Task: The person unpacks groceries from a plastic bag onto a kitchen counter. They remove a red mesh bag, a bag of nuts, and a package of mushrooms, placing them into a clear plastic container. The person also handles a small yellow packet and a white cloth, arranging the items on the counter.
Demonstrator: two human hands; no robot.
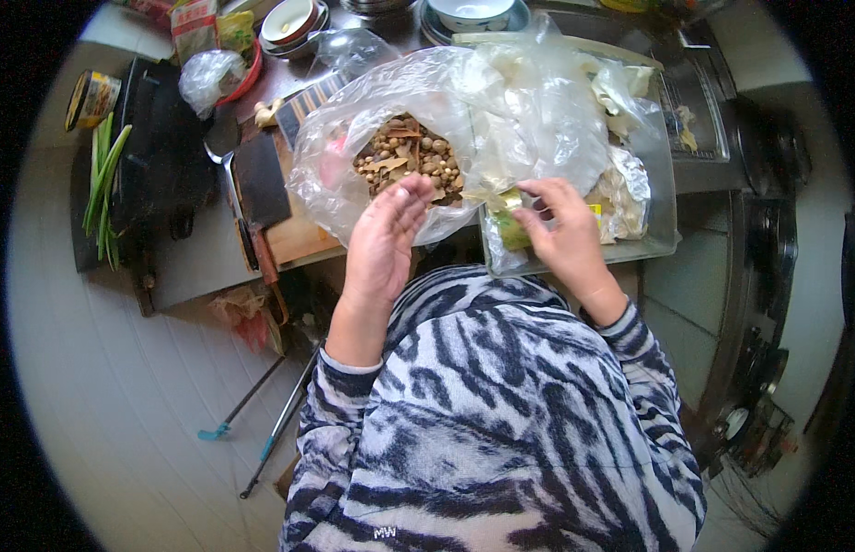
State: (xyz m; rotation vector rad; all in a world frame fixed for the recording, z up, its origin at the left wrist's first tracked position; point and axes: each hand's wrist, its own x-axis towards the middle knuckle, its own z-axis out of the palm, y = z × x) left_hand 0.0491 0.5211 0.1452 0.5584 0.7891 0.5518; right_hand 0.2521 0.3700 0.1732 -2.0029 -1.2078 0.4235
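Observation:
A clear plastic bag (317,165) lies with its mouth wide, showing mixed dried spices (410,155): brown round pods, bark-like pieces and dried leaves. My left hand (382,238) is over the bag's near edge, palm turned to the right, fingers extended close together, with nothing visible in it. To the right, my right hand (569,231) is at a shallow translucent tub (627,255), thumb and fingers bent at a green and yellow packet (511,228). Whether they pinch the packet is not clear. Crumpled clear plastic bags (537,117) fill much of the tub.
Left of the spice bag, a cleaver (262,179) lies on a wooden cutting board (306,234), with a long-handled metal utensil (230,179) beside it. Green onions (104,193) rest on a black surface farther left. Bowls (289,24) stand at the back.

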